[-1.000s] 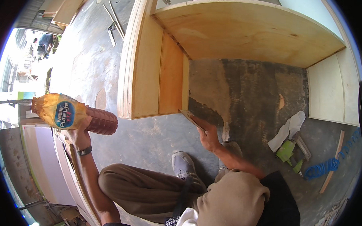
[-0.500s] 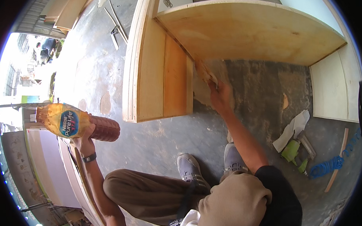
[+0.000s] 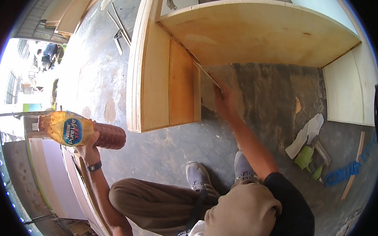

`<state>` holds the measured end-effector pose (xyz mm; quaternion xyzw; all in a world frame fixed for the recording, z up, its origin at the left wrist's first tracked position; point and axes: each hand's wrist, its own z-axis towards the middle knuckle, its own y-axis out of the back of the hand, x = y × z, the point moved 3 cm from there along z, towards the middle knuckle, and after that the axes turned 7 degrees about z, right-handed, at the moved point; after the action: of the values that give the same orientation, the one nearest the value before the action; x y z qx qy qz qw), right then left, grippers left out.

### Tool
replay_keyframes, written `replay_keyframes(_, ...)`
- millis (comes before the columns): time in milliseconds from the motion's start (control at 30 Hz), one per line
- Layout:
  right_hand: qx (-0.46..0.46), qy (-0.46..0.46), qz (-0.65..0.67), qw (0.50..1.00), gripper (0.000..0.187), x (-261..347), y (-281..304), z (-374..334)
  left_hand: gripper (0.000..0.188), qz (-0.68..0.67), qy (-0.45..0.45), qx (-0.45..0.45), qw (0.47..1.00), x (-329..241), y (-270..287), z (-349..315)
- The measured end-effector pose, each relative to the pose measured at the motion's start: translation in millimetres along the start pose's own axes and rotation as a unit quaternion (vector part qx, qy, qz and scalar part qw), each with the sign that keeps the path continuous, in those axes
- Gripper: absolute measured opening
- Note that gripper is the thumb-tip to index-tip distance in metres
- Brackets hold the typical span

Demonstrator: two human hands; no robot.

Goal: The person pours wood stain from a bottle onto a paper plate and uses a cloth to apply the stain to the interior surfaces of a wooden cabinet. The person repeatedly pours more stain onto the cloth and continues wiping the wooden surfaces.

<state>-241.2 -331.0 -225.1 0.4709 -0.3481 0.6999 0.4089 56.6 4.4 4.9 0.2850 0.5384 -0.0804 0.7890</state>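
My left hand, wearing a dark wristwatch, is closed around a plastic bottle. The bottle has a blue label, amber-smeared upper walls and reddish-brown contents at its lower end. Over by the wooden cabinet frame, my right hand grips a thin, flat, tan strip. It appears edge-on, with its far end at the corner where the side panel meets the wide horizontal panel. Motion blurs my right fingers slightly, and I cannot tell the strip's exact kind.
White scrap, green scrap, a coiled blue hose and a wooden stick lie on the floor at right. Thin rods lie beyond the cabinet. Boards lean at left. A person is far off.
The tan strip has turned from showing its broad face to edge-on, and my right hand has shifted slightly left and nearer. My left hand still holds the bottle in almost the same place.
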Motion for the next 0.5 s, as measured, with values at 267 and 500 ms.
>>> replay_keyframes(267, 0.046, -0.029, -0.032, 0.998, 0.047, -47, -1, -8, 0.072, -0.017, -0.019, 0.012, 1.000, -7, -13, 0)
replay_keyframes(500, -0.015, -0.137, -0.093, 0.986, 0.040, -38, -13, 16, 0.072, -0.014, -0.007, 0.006, 1.000, -6, -13, -2)
